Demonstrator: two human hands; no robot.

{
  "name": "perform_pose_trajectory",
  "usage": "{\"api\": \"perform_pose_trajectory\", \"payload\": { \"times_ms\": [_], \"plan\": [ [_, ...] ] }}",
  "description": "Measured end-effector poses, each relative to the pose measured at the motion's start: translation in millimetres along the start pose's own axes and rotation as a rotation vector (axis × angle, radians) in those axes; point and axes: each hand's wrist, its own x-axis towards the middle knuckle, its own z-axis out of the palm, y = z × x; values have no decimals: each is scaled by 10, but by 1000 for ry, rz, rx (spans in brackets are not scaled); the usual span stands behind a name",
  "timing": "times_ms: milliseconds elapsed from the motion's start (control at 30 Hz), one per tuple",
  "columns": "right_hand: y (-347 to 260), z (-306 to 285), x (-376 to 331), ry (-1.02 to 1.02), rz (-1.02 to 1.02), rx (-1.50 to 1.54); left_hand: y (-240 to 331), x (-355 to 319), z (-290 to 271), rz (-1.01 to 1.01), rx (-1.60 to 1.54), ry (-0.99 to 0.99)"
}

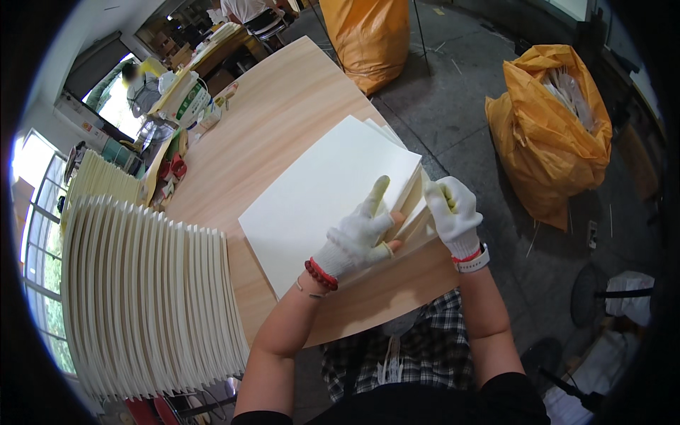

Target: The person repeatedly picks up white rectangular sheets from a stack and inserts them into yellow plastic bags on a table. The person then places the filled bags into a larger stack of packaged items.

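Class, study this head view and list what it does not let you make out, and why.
All in the head view:
- Right hand: its curled fingers hide whether a sheet's edge is held.
- White sheets: overlap, and the left hand covering part, hide their number.
- Right-hand orange bag: its folds hide most contents.
- Person at upper left: too small and blurred to tell the hands' work.

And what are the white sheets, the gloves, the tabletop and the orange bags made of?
The white sheets look like smooth, matte paper or card: flat and thin-edged. The gloves seem to be soft knitted fabric, with ribbed cuffs. The tabletop shows pale wood grain, but could be smooth wood-look laminate. The orange bags are probably slightly shiny plastic, since they crinkle.
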Motion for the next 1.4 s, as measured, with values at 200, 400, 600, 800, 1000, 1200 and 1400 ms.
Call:
{"api": "perform_pose_trajectory", "payload": {
  "times_ms": [200,400,600,800,1000,1200,1400],
  "plan": [
    [16,54,-30,31,65,9,-168,-61,155,150,21,59],
    [45,53,-49,107,125,19,-94,6,75,111,-28,0],
    [64,41,-66,91,118,56,-27,-13,75,30,-53,36],
    [5,12,-85,27,208,109,-8,-19,19,17,-68,-41],
    [62,25,-85,64,163,79,-81,-5,88,116,64,-60],
    [70,33,-97,97,150,104,-44,4,109,106,-11,32],
    [79,6,-88,80,141,110,-97,18,111,89,-94,-7]
  ]
}}
